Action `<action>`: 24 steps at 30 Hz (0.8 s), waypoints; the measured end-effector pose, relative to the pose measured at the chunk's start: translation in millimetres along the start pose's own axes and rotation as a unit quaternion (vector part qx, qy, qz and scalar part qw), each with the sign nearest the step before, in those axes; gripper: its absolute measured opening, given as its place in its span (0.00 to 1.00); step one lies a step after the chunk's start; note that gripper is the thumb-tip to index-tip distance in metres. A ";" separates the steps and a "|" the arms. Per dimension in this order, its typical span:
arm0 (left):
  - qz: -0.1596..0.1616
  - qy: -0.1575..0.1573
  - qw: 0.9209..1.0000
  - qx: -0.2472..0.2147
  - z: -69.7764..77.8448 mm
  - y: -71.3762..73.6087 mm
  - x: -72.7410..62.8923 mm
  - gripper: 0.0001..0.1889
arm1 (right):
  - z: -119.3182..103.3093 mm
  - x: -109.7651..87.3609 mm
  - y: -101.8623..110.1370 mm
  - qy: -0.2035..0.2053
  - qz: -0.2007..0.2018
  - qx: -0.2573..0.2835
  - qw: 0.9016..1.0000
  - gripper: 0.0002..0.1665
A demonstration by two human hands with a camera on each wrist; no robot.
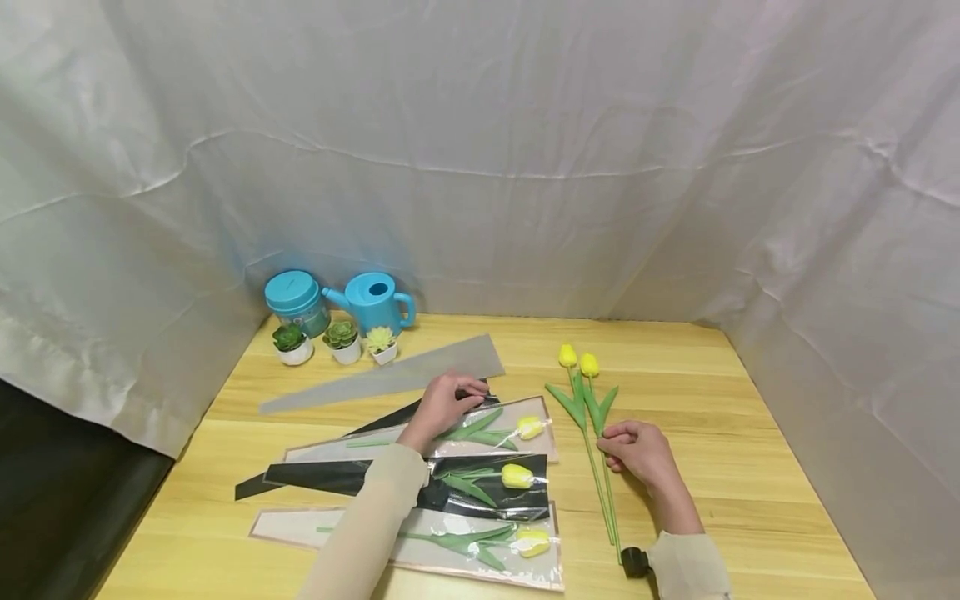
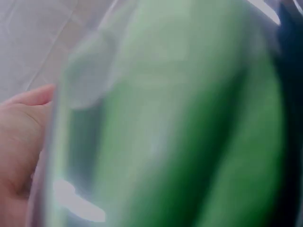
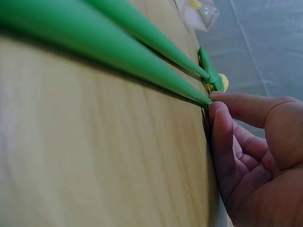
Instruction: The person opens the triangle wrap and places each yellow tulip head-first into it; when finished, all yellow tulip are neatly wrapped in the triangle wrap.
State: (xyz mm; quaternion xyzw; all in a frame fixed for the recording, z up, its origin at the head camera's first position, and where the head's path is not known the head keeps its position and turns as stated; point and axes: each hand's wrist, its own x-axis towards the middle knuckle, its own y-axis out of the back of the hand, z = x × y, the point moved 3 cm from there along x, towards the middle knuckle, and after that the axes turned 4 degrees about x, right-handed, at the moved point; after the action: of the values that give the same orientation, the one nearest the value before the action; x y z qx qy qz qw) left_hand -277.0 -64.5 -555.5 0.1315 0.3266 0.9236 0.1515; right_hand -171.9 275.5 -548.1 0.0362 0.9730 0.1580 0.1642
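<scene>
In the head view my left hand point(image 1: 438, 410) pinches the wide end of an empty-looking black flower sleeve point(image 1: 487, 395), partly hidden under the hand and a filled sleeve. My right hand point(image 1: 641, 452) pinches the stem of a yellow artificial tulip point(image 1: 589, 365) between thumb and index finger, just below its leaves. Close beside it lies another yellow tulip point(image 1: 567, 356). Clear-fronted sleeves with one yellow tulip each lie under and near my left arm: a pale one point(image 1: 536, 450), a black one point(image 1: 536, 500) and another pale one point(image 1: 543, 575). Blurred green leaves point(image 2: 189, 118) fill most of the left wrist view.
A grey sleeve point(image 1: 457, 360) lies farther back. Behind it stand several small potted succulents point(image 1: 345, 343), a blue-lidded jar point(image 1: 294, 296) and a blue watering can point(image 1: 372, 307). Grey fabric point(image 1: 525, 233) hangs around the back and sides of the wooden table point(image 1: 735, 467).
</scene>
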 end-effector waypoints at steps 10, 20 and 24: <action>0.070 -0.009 0.995 -0.068 11.1 14.0 -5.4 0.06 | 0.1 -0.1 -0.6 0.005 0.002 -0.005 1.000 0.13; 0.104 -0.013 0.993 -0.049 15.3 21.8 -6.5 0.05 | 1.4 0.2 -1.1 0.008 0.003 -0.008 1.000 0.13; 0.115 -0.021 0.992 -0.054 16.5 26.2 -5.5 0.05 | 0.3 -0.4 -0.7 0.008 0.004 -0.007 1.000 0.13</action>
State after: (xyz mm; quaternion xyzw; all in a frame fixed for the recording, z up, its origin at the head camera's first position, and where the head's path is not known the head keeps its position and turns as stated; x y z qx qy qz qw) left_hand -271.4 -76.6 -527.1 0.1796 0.2553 0.9483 0.0579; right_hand -171.5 274.9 -548.5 0.0378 0.9730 0.1655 0.1565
